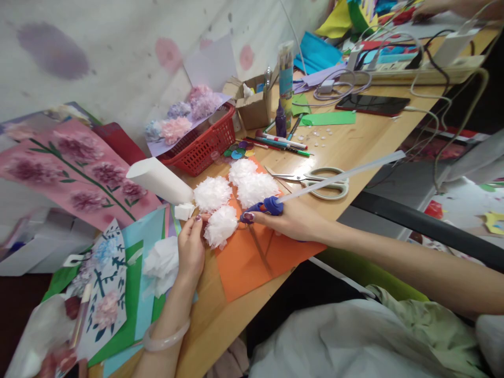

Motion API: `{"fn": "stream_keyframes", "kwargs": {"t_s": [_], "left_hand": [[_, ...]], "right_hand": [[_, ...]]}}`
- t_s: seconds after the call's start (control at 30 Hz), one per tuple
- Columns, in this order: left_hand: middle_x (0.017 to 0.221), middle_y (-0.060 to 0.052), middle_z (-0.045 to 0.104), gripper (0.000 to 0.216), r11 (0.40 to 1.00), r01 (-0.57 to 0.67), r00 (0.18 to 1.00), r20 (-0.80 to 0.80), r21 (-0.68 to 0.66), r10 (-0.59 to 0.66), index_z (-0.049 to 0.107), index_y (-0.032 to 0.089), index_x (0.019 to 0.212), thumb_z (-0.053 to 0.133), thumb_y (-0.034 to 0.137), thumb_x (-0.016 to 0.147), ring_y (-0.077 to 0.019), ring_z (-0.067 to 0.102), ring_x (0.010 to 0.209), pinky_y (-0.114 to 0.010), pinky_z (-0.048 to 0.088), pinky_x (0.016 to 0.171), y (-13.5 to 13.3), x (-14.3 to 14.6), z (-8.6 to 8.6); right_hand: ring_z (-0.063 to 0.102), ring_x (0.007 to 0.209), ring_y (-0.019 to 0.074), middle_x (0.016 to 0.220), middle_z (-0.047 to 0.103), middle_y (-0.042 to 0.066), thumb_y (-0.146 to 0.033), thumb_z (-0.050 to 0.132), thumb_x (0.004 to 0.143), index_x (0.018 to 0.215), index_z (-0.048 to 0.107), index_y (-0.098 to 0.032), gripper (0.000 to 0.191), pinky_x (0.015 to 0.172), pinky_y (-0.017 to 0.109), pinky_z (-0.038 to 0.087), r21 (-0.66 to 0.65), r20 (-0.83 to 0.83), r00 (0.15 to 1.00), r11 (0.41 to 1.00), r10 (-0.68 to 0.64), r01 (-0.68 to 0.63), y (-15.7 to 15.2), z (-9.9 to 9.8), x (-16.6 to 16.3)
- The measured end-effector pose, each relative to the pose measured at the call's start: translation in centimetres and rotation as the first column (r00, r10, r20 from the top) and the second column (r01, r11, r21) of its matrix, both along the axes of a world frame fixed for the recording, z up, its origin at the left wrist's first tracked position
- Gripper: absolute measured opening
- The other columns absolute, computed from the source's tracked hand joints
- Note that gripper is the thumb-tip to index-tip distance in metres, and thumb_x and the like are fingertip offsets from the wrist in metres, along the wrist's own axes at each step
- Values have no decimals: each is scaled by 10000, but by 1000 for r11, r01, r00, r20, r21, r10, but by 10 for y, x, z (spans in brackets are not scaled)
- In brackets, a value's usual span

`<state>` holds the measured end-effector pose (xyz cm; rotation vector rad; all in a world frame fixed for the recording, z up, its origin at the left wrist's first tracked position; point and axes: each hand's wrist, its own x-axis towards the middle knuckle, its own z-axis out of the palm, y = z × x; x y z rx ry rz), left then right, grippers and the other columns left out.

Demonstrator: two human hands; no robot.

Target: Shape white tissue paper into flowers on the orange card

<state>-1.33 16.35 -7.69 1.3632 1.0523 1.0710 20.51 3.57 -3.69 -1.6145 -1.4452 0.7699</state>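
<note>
My right hand (297,218) is wrapped around a blue hot glue gun (271,206), and a long translucent glue stick (342,177) sticks out of its back. The gun's nozzle points at the right edge of a ruffled white paper flower (221,227). At that flower's left side, the fingers of my left hand (191,247) are closed on its edge. More white flowers, one of them a fluffy bloom (213,194), sit just behind. Beneath lies an orange paper sheet (240,273) with brown stem lines on it.
Scissors (315,181) lie behind my right hand. A white paper roll (159,181), a red basket (205,144), several markers (281,143) and a phone (372,104) stand or lie farther back. Finished flower pictures (79,168) are at left. A power strip (409,73) trails cables at right.
</note>
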Motion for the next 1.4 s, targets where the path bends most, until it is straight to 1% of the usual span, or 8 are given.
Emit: {"fn": "stream_keyframes", "kwargs": {"t_s": [0.13,0.33,0.57,0.67,0.87,1.1,1.23,1.4], "left_hand": [[912,-59,723,249,1000,2,1000,-4,-3,-2,711,171,815,667,416,806,-219,659,903,-349,501,882,0,0,0],[907,-61,720,259,1000,-10,1000,5,-3,10,716,164,813,682,420,796,-218,657,907,-340,505,882,0,0,0],[892,-54,714,250,1000,-1,1000,10,-8,1,716,167,817,677,413,803,-209,653,880,-331,505,860,0,0,0],[885,-56,715,252,1000,-2,1000,4,-6,2,720,167,814,671,414,807,-211,654,876,-331,507,854,0,0,0],[870,-42,710,223,1000,-5,1000,7,6,5,713,176,787,674,395,791,-205,651,885,-320,498,865,0,1,1],[859,-37,708,234,999,38,999,-21,34,-37,702,184,784,646,408,819,-208,645,879,-312,494,844,0,-1,1],[831,-34,701,234,998,49,998,-34,39,-48,707,183,790,646,407,822,-201,641,826,-311,497,820,0,-2,0],[845,-38,707,230,998,56,998,-36,42,-54,703,183,794,639,401,827,-203,641,844,-302,492,817,1,-2,0]], "right_hand": [[559,685,200,685,620,12,-638,527,884,838,683,-208,459,640,330,402,30,14,1000,999,10,-10,0,0,1],[561,641,196,623,598,11,-665,504,887,827,694,-210,497,612,325,403,-9,-22,999,1000,23,-24,-1,0,0],[588,695,208,700,656,22,-623,554,876,929,741,-216,451,637,324,412,-32,-6,998,998,56,-57,0,-2,0],[599,693,217,685,662,27,-628,546,879,894,743,-219,454,633,326,420,-39,-9,999,998,53,-54,-1,-2,0],[582,635,218,602,625,27,-685,505,877,795,710,-216,519,602,335,412,-39,7,1000,999,15,-15,-3,-1,0],[566,631,202,604,605,9,-703,497,868,785,692,-215,533,607,331,409,31,58,998,999,-30,28,-1,2,1],[572,631,205,600,612,17,-691,509,869,786,695,-212,520,605,331,411,-8,38,999,1000,0,1,-2,1,0],[575,645,197,630,630,12,-666,517,878,786,692,-214,493,620,325,411,-37,25,999,999,41,-40,-4,0,-1]]}}
